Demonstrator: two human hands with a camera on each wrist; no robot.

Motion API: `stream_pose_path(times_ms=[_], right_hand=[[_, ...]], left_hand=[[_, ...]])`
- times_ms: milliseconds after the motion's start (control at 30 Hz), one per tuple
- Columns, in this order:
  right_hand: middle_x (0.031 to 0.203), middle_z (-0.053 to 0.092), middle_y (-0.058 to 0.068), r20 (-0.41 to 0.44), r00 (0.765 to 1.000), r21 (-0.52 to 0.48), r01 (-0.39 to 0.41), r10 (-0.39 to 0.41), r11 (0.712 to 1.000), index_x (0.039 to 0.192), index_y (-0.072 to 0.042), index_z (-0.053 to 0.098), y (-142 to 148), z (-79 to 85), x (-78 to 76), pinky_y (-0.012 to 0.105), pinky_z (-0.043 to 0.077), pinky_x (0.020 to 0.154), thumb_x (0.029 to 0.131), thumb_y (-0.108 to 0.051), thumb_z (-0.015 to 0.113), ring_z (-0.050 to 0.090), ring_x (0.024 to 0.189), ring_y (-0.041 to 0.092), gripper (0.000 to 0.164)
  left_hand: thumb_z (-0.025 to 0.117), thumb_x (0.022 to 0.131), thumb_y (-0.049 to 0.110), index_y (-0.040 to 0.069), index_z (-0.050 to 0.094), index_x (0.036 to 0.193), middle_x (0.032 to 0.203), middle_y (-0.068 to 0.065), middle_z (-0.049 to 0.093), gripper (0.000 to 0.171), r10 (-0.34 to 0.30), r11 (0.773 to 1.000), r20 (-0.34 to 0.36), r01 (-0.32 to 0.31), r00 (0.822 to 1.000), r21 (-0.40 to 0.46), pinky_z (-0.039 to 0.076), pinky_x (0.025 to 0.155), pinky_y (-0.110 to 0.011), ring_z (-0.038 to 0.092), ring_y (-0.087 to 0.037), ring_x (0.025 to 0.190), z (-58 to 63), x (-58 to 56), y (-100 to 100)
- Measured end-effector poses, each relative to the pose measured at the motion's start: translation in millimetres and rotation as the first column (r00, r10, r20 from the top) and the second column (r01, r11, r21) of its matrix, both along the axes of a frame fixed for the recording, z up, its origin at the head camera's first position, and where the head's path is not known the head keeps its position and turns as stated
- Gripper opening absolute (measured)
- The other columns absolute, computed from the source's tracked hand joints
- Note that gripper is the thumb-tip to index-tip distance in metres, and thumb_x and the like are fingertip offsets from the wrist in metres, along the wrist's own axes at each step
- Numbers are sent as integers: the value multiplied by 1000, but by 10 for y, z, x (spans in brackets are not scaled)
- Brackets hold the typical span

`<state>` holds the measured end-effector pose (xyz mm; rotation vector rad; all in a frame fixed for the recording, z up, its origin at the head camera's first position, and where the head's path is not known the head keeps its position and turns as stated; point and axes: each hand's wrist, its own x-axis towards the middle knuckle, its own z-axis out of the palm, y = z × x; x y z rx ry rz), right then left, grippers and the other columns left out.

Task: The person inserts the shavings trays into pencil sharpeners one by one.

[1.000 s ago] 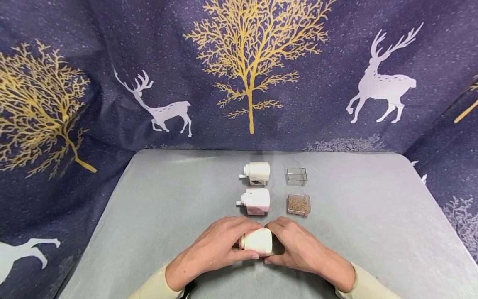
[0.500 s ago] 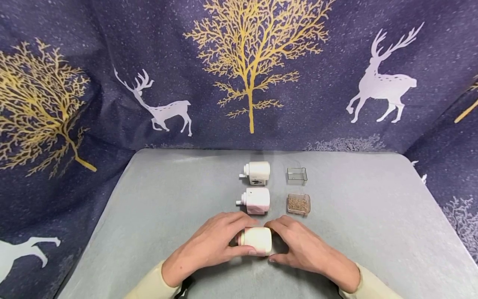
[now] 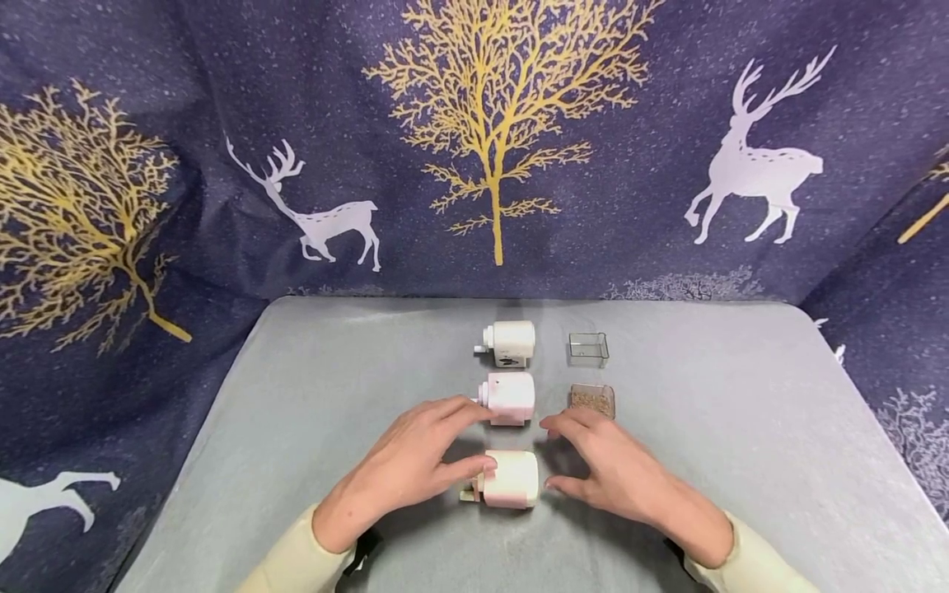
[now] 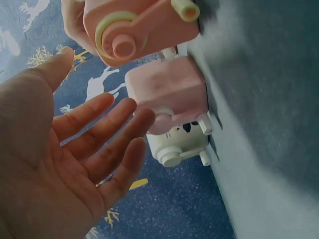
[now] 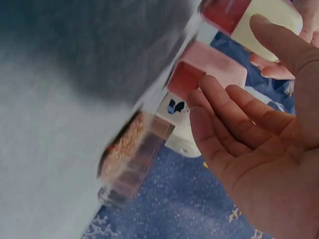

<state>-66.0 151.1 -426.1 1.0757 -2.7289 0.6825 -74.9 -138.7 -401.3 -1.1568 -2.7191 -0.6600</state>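
Observation:
A crank pencil sharpener (image 3: 513, 482) with a cream top and pinkish-red body stands nearest me, its crank on the left. My left hand (image 3: 415, 453) is beside it with fingers spread, the thumb overlapping its top in the head view. In the left wrist view, that palm (image 4: 55, 164) holds nothing. To the right of the sharpener, my right hand (image 3: 608, 461) is apart from it, fingers loosely bent around air. Behind stands a pink pencil sharpener (image 3: 511, 399), with a dark red opening low in its side in the right wrist view. My left fingertips overlap its front left.
A white pencil sharpener (image 3: 514, 339) with a dark print stands farthest back. Right of the sharpeners lie a clear drawer of brown shavings (image 3: 592, 397) and a clear, dark-rimmed drawer (image 3: 588, 357). A patterned blue cloth (image 3: 630, 206) hangs behind the grey table (image 3: 334, 362).
Both hands have let go of the near sharpener and spread apart, the left moving up and left, the right moving right. The sharpener's crank has come into sight; the sharpeners have stayed put.

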Motion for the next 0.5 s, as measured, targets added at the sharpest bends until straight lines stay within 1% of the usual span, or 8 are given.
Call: stream_pose_path(times_ms=[167, 233, 367, 500], right_hand=[[118, 61, 6, -14, 999, -7, 51, -52, 999, 121, -6, 63, 80, 38, -52, 41, 48, 95, 70, -46, 82, 55, 111, 21, 67], [119, 60, 7, -18, 998, -12, 64, -64, 998, 120, -6, 63, 116, 49, -76, 40, 48, 96, 70, -46, 82, 55, 112, 21, 66], [121, 59, 7, -28, 997, -25, 67, -68, 997, 118, -6, 62, 190, 64, -123, 40, 47, 97, 71, -45, 82, 54, 113, 21, 64], [117, 60, 4, -67, 996, -48, 59, -62, 997, 117, -6, 62, 266, 84, -185, 40, 48, 95, 71, -42, 83, 54, 109, 19, 63]], left_hand=[[58, 92, 56, 22, 58, 131, 122, 14, 57, 52, 21, 999, 16, -21, 1000, 25, 49, 89, -36, 55, -6, 107, 7, -70, -20], [59, 92, 55, 21, 59, 131, 122, 13, 57, 52, 26, 999, 17, -27, 1000, 34, 50, 87, -35, 56, -6, 106, 6, -90, -29], [61, 91, 54, 20, 59, 131, 123, 12, 58, 52, 36, 998, 27, -38, 999, 54, 51, 84, -34, 58, -8, 103, -1, -117, -52], [60, 91, 54, 20, 59, 131, 123, 12, 57, 52, 53, 996, 36, -56, 998, 67, 51, 84, -34, 59, -11, 102, -6, -155, -70]])
